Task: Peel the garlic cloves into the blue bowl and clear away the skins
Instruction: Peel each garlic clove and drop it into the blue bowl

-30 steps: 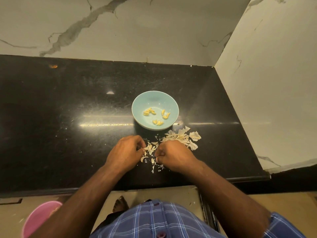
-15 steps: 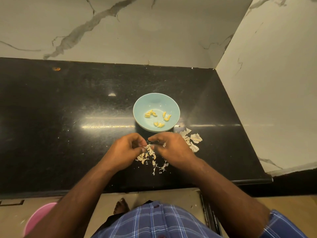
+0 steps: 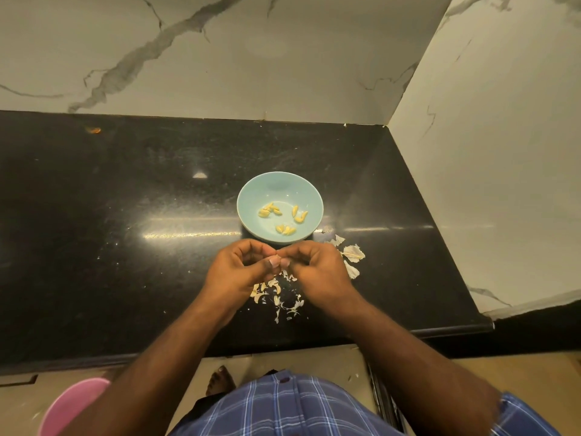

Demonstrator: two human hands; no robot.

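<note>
At the centre of the frame we had our left hand (image 3: 240, 272) and right hand (image 3: 314, 269) brought together, fingertips meeting just below the blue bowl (image 3: 251, 196). Both sets of fingers were curled in tight around something very small at the meeting point; we judged it to be a garlic clove, but it was too hidden to be sure. The bowl sat on the black counter (image 3: 110, 215) a little above the hands, with several peeled cloves (image 3: 284, 228) lying in its bottom. Loose skins (image 3: 276, 297) lay scattered on the counter beneath and between our wrists, and larger pieces (image 3: 353, 253) lay to the right of the right hand.

We took the step in hand to be peeling, not yet clearing. The next move would call for stripping off the last skin, then a short reach up to drop the clove into the bowl. A pink bin (image 3: 72, 407) showed at lower left.
</note>
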